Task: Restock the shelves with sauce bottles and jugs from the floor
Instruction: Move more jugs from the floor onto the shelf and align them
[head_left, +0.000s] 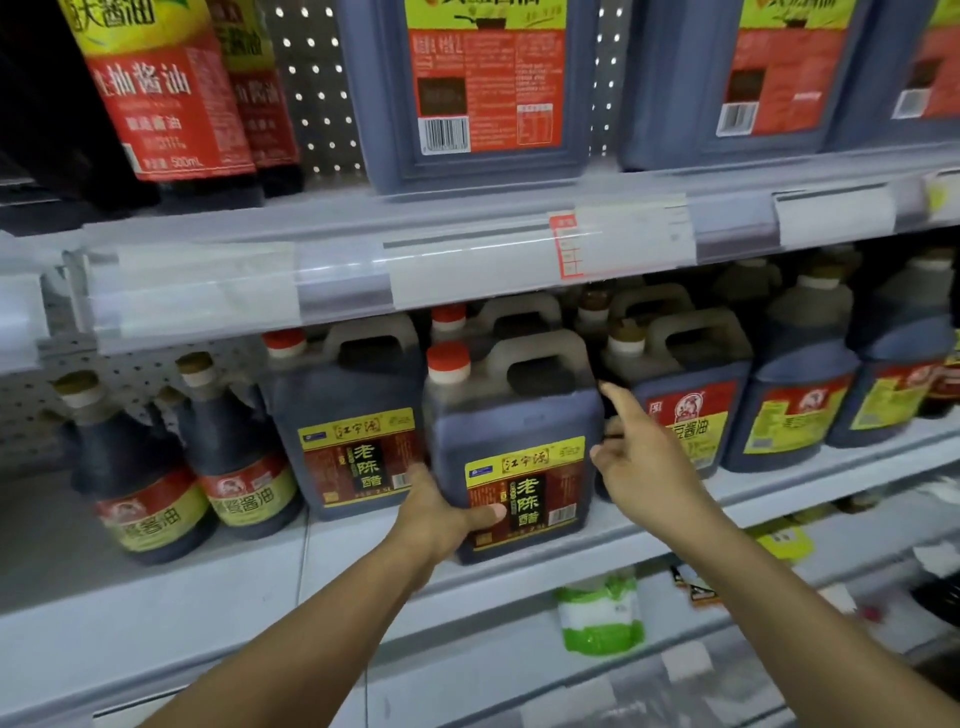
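Two hands are at work on one vinegar jug (511, 447) in the head view, the only view given. The left hand (436, 512) grips its lower left corner, thumb across the front label and the other fingers hidden behind the side. The right hand (641, 457) is spread, its fingers (621, 402) straight and touching the jug's right side, holding nothing.

The jug stands at the front edge of the middle shelf (519, 577), ahead of a matching vinegar jug (353, 421) just to its left and touching or nearly touching the soy sauce jug (685, 410) on its right.

Its base looks to sit very near the shelf lip, so a release now could let it tip forward and fall; it seems heavy, and one low corner grip gives poor control. A push from the right hand could shove it into the left neighbour, which in turn might nudge the soy sauce bottles (156, 478) beyond. Sliding it straight back risks jamming against the jugs behind, whose handles already crowd under the price rail (467, 260).
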